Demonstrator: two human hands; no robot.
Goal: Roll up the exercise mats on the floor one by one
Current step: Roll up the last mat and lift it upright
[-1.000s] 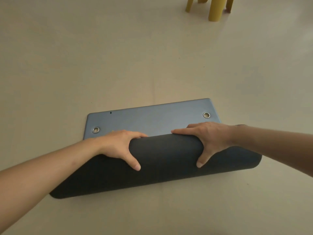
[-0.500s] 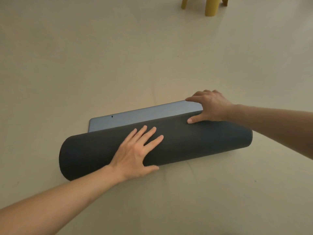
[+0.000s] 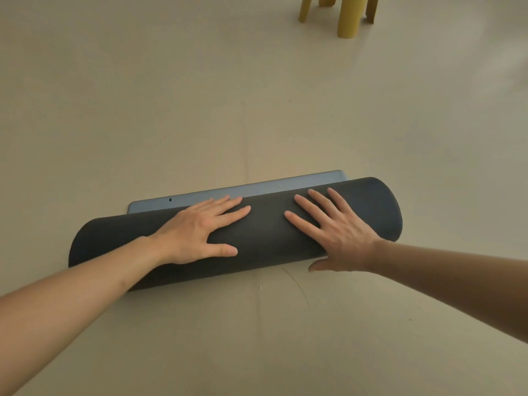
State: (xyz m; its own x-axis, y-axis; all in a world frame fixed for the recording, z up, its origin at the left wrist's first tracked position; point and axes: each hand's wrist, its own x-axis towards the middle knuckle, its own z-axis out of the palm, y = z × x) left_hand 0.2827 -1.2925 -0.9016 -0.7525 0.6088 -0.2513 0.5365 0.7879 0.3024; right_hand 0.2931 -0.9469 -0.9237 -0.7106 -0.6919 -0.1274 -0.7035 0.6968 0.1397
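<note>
- Pale beige smooth floor (image 3: 143,110) filled the view; no second mat was visible on it.
- Dark grey foam exercise mat (image 3: 271,232) lay across the floor as a thick roll, slightly askew, its right end farther from the person.
- Mustard-yellow plastic stool legs (image 3: 347,15) stood well apart from the roll, at the far edge of view.
- Left hand (image 3: 197,232) lay flat on top of the roll, fingers straight and spread, gripping nothing.
- Right hand (image 3: 337,232) likewise pressed flat with fingers splayed, thumb down at the roll's near side.
- Narrow blue-grey flat strip (image 3: 257,188) of the mat's inner face showed just beyond the roll, unrolled.
- Judgement: this mat was nearly finished, with one short push left to take in the strip. Whether further mats awaited could not be told.
</note>
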